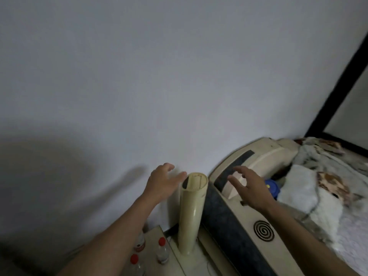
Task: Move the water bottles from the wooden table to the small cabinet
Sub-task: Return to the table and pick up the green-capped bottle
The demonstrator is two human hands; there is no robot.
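fingers of the left hand [162, 181] spread and loosely extended, holding nothing; fingertips reach toward the top of a cream cylindrical post [192, 213], whether they touch it cannot be told. fingers of the right hand [252, 189] also spread and slightly bent, empty, raised in front of the cream and dark grey headboard [237, 222] of the bed [338, 196]; contact with the headboard not clear.

both forearms run up from the bottom edge, either side of the post.

three water bottles [162, 251] with red caps stand upright on the small cabinet [154, 233] at the bottom edge, left of the post's base. one is partly hidden behind the left forearm, one is cut by the frame edge, one stands free nearest the post. the hidden one shows a reddish label band; print too blurred to read. the bottles stand near each other, not touching as far as can be seen.

black spiral mark [263, 230] on the headboard's cream panel, below the right wrist. no readable writing on it.

blue round object [271, 187] just behind the right hand, against a white pillow [306, 188]. patterned blanket [326, 156] rumpled on the bed. plain pale wall [159, 76] fills the upper view; dark bed frame post [338, 86] at far right.
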